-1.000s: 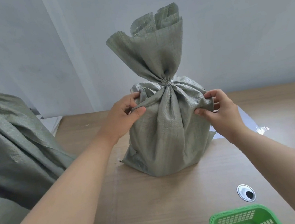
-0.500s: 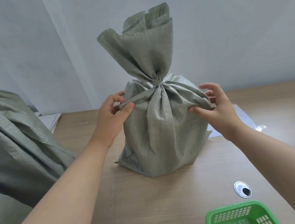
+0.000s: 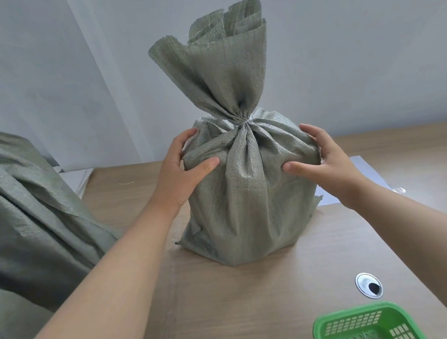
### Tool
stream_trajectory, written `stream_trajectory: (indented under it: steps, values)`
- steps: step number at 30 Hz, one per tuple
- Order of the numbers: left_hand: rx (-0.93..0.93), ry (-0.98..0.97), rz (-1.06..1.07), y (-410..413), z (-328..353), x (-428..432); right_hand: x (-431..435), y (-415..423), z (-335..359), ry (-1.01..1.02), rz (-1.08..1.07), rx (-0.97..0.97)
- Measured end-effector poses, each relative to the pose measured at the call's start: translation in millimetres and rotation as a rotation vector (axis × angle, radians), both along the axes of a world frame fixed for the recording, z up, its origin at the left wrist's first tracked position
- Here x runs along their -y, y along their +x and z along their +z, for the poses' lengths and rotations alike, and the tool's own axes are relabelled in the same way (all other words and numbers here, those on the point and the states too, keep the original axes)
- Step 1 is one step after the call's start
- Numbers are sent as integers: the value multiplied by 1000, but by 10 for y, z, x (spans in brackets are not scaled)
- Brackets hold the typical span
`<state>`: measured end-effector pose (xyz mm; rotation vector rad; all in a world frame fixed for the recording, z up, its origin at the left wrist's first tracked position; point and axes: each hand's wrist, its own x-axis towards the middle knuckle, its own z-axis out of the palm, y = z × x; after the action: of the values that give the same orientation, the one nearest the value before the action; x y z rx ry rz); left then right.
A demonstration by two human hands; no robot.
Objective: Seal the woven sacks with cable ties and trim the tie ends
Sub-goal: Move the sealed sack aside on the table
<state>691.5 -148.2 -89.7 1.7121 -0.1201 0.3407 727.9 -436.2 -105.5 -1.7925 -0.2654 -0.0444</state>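
A green basket (image 3: 367, 327) sits at the near right edge of the table (image 3: 246, 306). Further in, the sack (image 3: 247, 194) stands upright mid-table, its neck gathered tight. The left hand (image 3: 181, 174) and right hand (image 3: 324, 162), fingers spread, press its shoulders from either side. More sacking (image 3: 20, 206) lies far left

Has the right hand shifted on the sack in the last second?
Yes. The right hand went from pinching a fold to lying flat on the sack's shoulder, a little higher relative to the tied neck.
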Motion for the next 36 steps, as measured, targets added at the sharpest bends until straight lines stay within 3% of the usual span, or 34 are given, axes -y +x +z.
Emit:
stream_trajectory:
  steps: [24, 36]
  values:
    - [-41, 41, 147, -284, 32, -53, 119, -363, 156, -123, -46, 9]
    - [-19, 17, 211, -1151, 261, 200, 316, -1310, 467, -150, -84, -20]
